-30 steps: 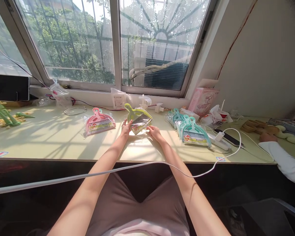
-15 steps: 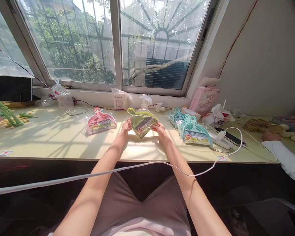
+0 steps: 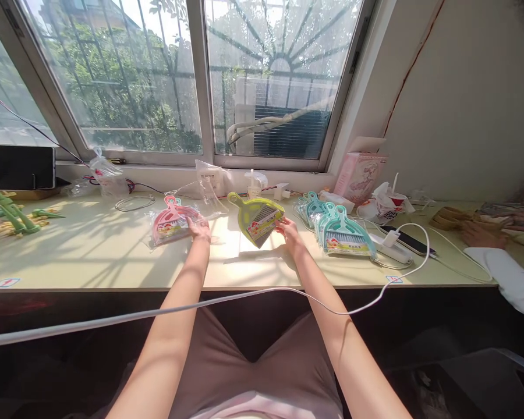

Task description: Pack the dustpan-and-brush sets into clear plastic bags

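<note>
Green set [image 3: 260, 221], a dustpan with a grey brush and a label across it, is in the right hand [image 3: 290, 231], whose fingers pinch it narrowly at its right edge. It is tilted, its handle pointing up and to the left of that grip, and a shadow falls on the table [image 3: 244, 273] just below it. The left hand [image 3: 199, 227] touches the right end of the pink set [image 3: 170, 224]; whether its fingers are closed on that edge cannot be told. Clear film [image 3: 210, 196] stands up just beyond the left hand, in front of a white packet [image 3: 216, 179].

Beyond the green set, near the window, are a white bottle [image 3: 255, 185] and a white adapter [image 3: 281, 192]. To the right of the right hand's grip lie the teal sets [image 3: 343, 233], overlapping one another, with a power strip [image 3: 393, 250] and a phone [image 3: 409, 241] just past them. A pink box [image 3: 360, 176] and a white bag [image 3: 385, 205] stand behind these. Farther right, well apart from the grip, another person's white sleeve [image 3: 509, 279] reaches in and that person's hand is at some brown pieces [image 3: 448, 219].

Left of the pink set are a coiled cable [image 3: 135, 203], a clear bag [image 3: 109, 177], green stems [image 3: 17, 215] and a dark tablet [image 3: 20, 167]. Part of another person's hand shows at the stems. Nearer than both grips, a white cord [image 3: 244, 295] crosses over the forearms.
</note>
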Motion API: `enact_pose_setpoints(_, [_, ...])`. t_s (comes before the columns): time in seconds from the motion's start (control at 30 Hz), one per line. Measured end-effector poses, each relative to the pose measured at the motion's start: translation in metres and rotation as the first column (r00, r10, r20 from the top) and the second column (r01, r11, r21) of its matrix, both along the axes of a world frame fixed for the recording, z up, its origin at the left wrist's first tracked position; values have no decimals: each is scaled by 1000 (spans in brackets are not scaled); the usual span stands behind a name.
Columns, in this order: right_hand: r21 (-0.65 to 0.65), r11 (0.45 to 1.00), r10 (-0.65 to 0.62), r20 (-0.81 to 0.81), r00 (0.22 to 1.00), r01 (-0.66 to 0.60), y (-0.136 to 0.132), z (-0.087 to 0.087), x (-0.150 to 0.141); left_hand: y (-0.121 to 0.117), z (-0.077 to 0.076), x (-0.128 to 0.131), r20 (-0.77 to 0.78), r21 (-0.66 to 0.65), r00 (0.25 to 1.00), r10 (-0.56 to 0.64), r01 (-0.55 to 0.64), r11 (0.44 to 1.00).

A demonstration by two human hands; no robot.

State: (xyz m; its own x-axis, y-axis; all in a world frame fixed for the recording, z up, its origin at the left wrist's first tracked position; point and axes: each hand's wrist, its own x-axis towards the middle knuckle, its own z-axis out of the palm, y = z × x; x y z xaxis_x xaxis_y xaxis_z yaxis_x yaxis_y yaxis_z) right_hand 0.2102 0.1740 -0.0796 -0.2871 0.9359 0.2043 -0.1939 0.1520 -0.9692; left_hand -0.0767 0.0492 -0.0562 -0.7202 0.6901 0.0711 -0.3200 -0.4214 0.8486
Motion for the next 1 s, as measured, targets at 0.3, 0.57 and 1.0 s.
enact_pose_setpoints(0.3, [-40, 993, 114, -31, 993, -116, 1, -5, -4, 8, -8, 49, -184, -266, 755, -629, 578, 771])
enact_pose_setpoints(0.57, [110, 878, -474, 341, 812, 466, 15, -15, 6, 17, -20, 40, -181, -130, 931, -317, 297, 946])
enact_pose_setpoints(1.0, [126, 825, -566, 170, 807, 552, 21, -6, 8, 14, -16, 43, -183, -70, 939, -292, 284, 956])
